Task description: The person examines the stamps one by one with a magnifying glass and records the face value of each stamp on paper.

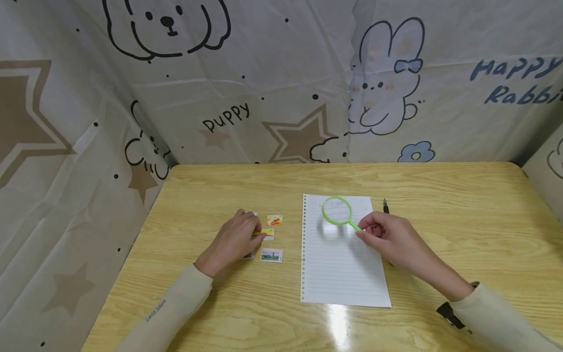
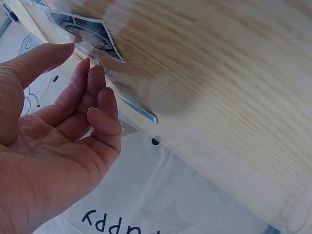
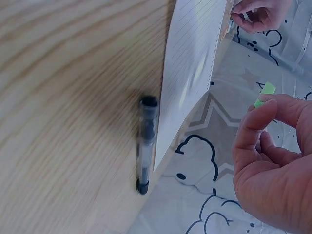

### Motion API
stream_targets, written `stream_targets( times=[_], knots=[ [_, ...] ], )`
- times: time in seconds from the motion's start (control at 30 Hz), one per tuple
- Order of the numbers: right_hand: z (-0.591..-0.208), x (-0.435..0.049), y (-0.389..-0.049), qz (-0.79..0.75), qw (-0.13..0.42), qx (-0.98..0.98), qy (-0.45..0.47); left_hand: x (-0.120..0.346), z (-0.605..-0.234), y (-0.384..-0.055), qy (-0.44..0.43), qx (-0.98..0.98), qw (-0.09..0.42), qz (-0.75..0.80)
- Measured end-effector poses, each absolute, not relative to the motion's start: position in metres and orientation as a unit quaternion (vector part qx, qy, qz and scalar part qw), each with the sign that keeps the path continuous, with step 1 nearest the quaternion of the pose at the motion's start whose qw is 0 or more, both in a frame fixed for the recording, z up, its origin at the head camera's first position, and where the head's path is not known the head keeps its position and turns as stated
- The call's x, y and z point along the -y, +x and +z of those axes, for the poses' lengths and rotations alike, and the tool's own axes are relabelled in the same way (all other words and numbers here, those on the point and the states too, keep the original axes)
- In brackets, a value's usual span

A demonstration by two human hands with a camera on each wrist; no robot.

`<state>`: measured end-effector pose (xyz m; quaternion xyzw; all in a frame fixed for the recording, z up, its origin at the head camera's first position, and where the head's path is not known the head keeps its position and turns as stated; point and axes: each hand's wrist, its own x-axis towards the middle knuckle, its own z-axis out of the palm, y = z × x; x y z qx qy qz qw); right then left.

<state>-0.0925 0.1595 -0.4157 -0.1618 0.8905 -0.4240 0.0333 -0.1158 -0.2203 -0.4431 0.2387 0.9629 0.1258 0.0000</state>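
My left hand (image 1: pixel 235 239) is low over a group of small stamps on the wooden table, its thumb and fingertips pinching the edge of a yellow stamp (image 1: pixel 267 233). Beside it lie a red-and-yellow stamp (image 1: pixel 274 220) and a stamp with a green landscape (image 1: pixel 271 255). The left wrist view shows a dark stamp (image 2: pixel 90 33) and a blue-edged one (image 2: pixel 139 108); my hand partly covers others in the head view. With thumb and fingers my right hand (image 1: pixel 391 238) holds a green magnifying glass (image 1: pixel 337 224) by its handle, above lined paper (image 1: pixel 343 274).
Right of the paper lies a black-capped clear pen (image 3: pixel 147 141), partly behind my right hand in the head view. Faint handwriting shows through the lens. A printed cloth (image 1: pixel 281 73) hangs along the back and sides of the table (image 1: pixel 462 205).
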Motion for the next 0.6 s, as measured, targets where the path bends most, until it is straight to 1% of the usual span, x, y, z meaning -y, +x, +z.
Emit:
stream_targets(
  times=[0.33,0.6],
  knots=[
    [-0.417,-0.13,-0.096,-0.445,0.032,-0.874,-0.195,0.221,-0.442,-0.118,0.235,-0.962,0.015,0.135],
    [-0.42,-0.112,-0.101,-0.419,0.024,-0.881,-0.219,0.222,-0.441,-0.117,0.24,-0.961,0.015,0.136]
  ],
)
